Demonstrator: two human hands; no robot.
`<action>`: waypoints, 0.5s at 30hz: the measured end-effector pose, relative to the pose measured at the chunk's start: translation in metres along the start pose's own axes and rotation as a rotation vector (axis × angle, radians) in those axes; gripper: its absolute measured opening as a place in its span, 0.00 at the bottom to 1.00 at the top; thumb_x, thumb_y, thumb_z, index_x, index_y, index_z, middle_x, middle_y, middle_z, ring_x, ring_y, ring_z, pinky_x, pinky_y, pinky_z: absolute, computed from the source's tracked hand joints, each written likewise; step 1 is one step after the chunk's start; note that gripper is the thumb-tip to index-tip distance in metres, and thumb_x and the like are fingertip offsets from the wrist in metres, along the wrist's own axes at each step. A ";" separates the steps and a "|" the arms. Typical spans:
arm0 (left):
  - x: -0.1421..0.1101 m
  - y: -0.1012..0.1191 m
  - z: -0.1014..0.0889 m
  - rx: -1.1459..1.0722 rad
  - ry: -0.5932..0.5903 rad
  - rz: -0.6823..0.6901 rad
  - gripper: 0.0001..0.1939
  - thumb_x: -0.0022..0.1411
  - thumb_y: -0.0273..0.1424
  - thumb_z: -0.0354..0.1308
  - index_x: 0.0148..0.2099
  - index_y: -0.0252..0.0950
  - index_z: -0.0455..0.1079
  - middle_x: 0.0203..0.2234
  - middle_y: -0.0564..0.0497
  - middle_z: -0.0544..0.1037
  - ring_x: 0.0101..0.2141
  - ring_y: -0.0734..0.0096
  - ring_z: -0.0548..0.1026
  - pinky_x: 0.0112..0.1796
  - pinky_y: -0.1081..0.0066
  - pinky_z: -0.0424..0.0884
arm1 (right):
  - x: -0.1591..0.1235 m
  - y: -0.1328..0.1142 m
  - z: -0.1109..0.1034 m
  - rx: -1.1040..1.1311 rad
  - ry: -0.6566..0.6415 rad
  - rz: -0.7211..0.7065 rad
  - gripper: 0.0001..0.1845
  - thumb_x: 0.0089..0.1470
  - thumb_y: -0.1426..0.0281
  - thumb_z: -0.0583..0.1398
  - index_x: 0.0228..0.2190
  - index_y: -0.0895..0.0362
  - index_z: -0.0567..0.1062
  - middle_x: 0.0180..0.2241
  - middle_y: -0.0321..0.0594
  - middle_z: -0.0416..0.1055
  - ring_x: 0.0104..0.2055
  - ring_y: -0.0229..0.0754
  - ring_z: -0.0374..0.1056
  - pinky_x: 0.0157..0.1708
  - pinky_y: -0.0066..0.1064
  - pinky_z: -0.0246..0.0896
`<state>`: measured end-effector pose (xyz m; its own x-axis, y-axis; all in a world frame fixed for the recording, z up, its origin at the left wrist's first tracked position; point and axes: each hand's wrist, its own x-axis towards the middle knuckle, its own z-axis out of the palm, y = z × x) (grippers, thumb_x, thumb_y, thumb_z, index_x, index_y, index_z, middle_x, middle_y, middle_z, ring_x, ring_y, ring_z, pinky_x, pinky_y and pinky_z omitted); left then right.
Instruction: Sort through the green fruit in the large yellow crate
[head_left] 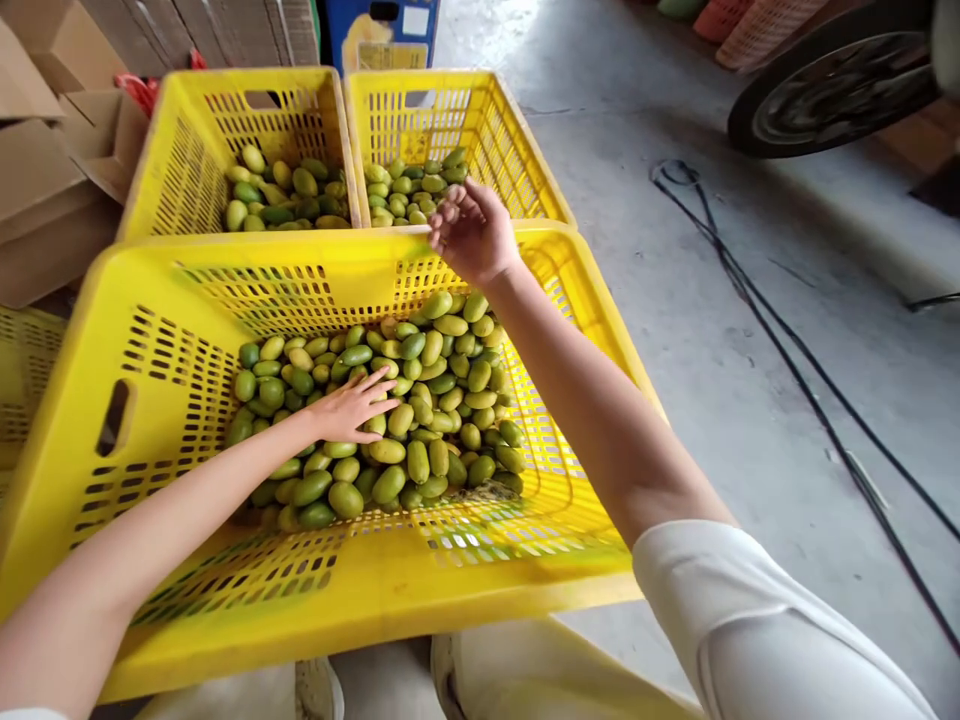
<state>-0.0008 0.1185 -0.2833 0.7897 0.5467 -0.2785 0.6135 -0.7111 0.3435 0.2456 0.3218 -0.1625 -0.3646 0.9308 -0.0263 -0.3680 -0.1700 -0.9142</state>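
A large yellow plastic crate point(367, 580) stands in front of me with many small oval green-to-yellowish fruits point(442, 400) in it. My left hand point(352, 408) lies on these fruits with its fingers spread, palm down. Over the crate's far rim, at the front of the back right crate point(517, 150), is my right hand point(476, 232). Its fingers are loosely curled and apart, and I see no fruit in them. Similar green fruits point(405, 190) lie in that crate. More of them point(289, 195) lie in the back left crate point(169, 160).
Cardboard boxes point(37, 170) are piled at the left beside another yellow crate point(26, 370). A blue box point(390, 30) stands behind the crates. On the concrete floor point(637, 300) at the right runs a black cable point(810, 380), below a vehicle wheel point(825, 85).
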 end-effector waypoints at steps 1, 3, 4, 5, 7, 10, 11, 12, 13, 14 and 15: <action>0.000 -0.002 0.000 0.012 0.010 0.007 0.36 0.73 0.41 0.61 0.76 0.30 0.65 0.78 0.29 0.56 0.79 0.33 0.43 0.71 0.33 0.54 | -0.013 -0.005 -0.006 -0.085 -0.106 0.103 0.16 0.69 0.60 0.59 0.31 0.54 0.67 0.27 0.28 0.69 0.36 0.33 0.73 0.38 0.22 0.69; -0.001 -0.003 0.002 0.024 0.042 0.017 0.36 0.73 0.41 0.61 0.76 0.31 0.66 0.78 0.30 0.56 0.79 0.35 0.44 0.72 0.36 0.55 | -0.041 -0.010 -0.018 -0.311 -0.339 0.379 0.12 0.66 0.65 0.60 0.30 0.56 0.71 0.28 0.31 0.76 0.35 0.33 0.73 0.41 0.25 0.71; -0.001 -0.003 0.004 0.025 0.057 0.022 0.35 0.72 0.42 0.62 0.75 0.31 0.67 0.78 0.30 0.56 0.79 0.36 0.45 0.72 0.38 0.55 | -0.054 -0.009 -0.022 -0.382 -0.409 0.490 0.08 0.62 0.70 0.62 0.30 0.60 0.76 0.30 0.38 0.80 0.35 0.36 0.75 0.40 0.29 0.73; 0.000 -0.003 0.005 0.025 0.066 0.027 0.35 0.72 0.42 0.62 0.74 0.31 0.68 0.78 0.30 0.57 0.79 0.36 0.46 0.72 0.39 0.55 | -0.068 -0.004 -0.027 -0.498 -0.482 0.640 0.04 0.58 0.75 0.64 0.32 0.64 0.79 0.32 0.43 0.83 0.34 0.38 0.76 0.38 0.30 0.73; 0.000 -0.003 0.008 0.018 0.068 0.034 0.34 0.71 0.42 0.64 0.73 0.32 0.70 0.78 0.30 0.58 0.79 0.36 0.48 0.72 0.39 0.55 | -0.095 0.015 -0.036 -0.855 -0.604 0.996 0.04 0.52 0.79 0.66 0.32 0.65 0.82 0.31 0.41 0.84 0.32 0.36 0.76 0.35 0.27 0.71; -0.001 -0.004 0.010 0.001 0.057 0.036 0.34 0.69 0.42 0.65 0.72 0.33 0.72 0.78 0.30 0.59 0.79 0.36 0.49 0.72 0.40 0.56 | -0.138 0.061 -0.052 -1.080 -0.537 1.096 0.12 0.35 0.88 0.67 0.19 0.60 0.77 0.15 0.28 0.70 0.18 0.33 0.63 0.23 0.24 0.59; -0.001 -0.005 0.010 0.000 0.054 0.036 0.34 0.69 0.42 0.65 0.72 0.33 0.72 0.78 0.30 0.58 0.79 0.37 0.50 0.72 0.40 0.56 | -0.152 0.077 -0.057 -1.107 -0.491 1.068 0.17 0.32 0.91 0.65 0.15 0.57 0.73 0.11 0.24 0.62 0.16 0.32 0.58 0.22 0.25 0.57; -0.001 -0.005 0.010 0.000 0.050 0.036 0.33 0.70 0.41 0.65 0.72 0.32 0.72 0.77 0.29 0.58 0.78 0.37 0.50 0.72 0.41 0.56 | -0.166 0.092 -0.063 -1.121 -0.430 1.021 0.22 0.30 0.93 0.64 0.11 0.54 0.68 0.08 0.22 0.55 0.15 0.32 0.53 0.22 0.26 0.57; -0.002 -0.005 0.009 0.000 0.044 0.035 0.32 0.70 0.41 0.65 0.71 0.32 0.73 0.77 0.28 0.59 0.78 0.37 0.52 0.72 0.42 0.56 | -0.178 0.106 -0.068 -1.110 -0.367 0.962 0.25 0.31 0.93 0.64 0.10 0.52 0.64 0.08 0.22 0.50 0.16 0.33 0.52 0.23 0.28 0.59; -0.002 -0.005 0.008 0.000 0.039 0.030 0.31 0.70 0.41 0.64 0.70 0.33 0.74 0.77 0.28 0.59 0.77 0.37 0.54 0.72 0.42 0.57 | -0.189 0.118 -0.073 -1.092 -0.293 0.893 0.28 0.33 0.92 0.66 0.10 0.49 0.61 0.08 0.22 0.46 0.17 0.34 0.52 0.25 0.30 0.61; -0.002 -0.005 0.008 -0.001 0.032 0.023 0.30 0.70 0.41 0.64 0.70 0.33 0.75 0.76 0.28 0.60 0.76 0.37 0.56 0.71 0.43 0.58 | -0.198 0.128 -0.076 -1.057 -0.221 0.821 0.30 0.35 0.90 0.67 0.11 0.48 0.58 0.09 0.23 0.43 0.18 0.37 0.55 0.28 0.33 0.64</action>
<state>-0.0057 0.1175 -0.2914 0.8038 0.5436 -0.2417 0.5947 -0.7237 0.3500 0.3361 0.1402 -0.3052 -0.3249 0.5936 -0.7363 0.8109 -0.2259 -0.5399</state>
